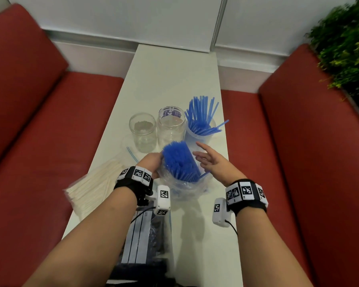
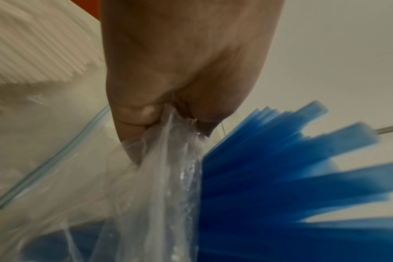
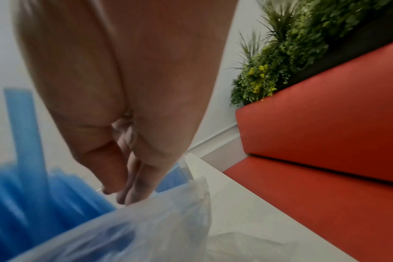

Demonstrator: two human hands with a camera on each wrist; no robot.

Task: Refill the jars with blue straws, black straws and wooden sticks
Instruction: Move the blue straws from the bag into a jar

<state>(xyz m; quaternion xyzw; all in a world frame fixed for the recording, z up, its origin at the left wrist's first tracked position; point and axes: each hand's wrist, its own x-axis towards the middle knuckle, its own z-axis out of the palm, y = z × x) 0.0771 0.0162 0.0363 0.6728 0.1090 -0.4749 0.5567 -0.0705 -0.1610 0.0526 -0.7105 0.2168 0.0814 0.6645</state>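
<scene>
My left hand (image 1: pixel 151 162) pinches the rim of a clear plastic bag (image 1: pixel 184 185) from which a thick bundle of blue straws (image 1: pixel 180 160) sticks up; the wrist view shows the curled fingers (image 2: pixel 134 117) gripping the bag (image 2: pixel 155 177) beside the blue straws (image 2: pixel 280 177). My right hand (image 1: pixel 207 160) hovers just right of the bundle with straight, spread fingers (image 3: pixel 132 186), holding nothing. Behind stand three clear jars: a left one (image 1: pixel 143 131) and a middle one (image 1: pixel 171 125) without straws, and a right jar (image 1: pixel 199 131) with blue straws fanning out.
A bag of pale wooden sticks (image 1: pixel 93 187) lies at the table's left edge. A bag of black straws (image 1: pixel 147 239) lies near me under my left forearm. The narrow white table (image 1: pixel 174 75) runs between red benches (image 1: pixel 39 121). Green plants (image 1: pixel 348 44) stand at the right.
</scene>
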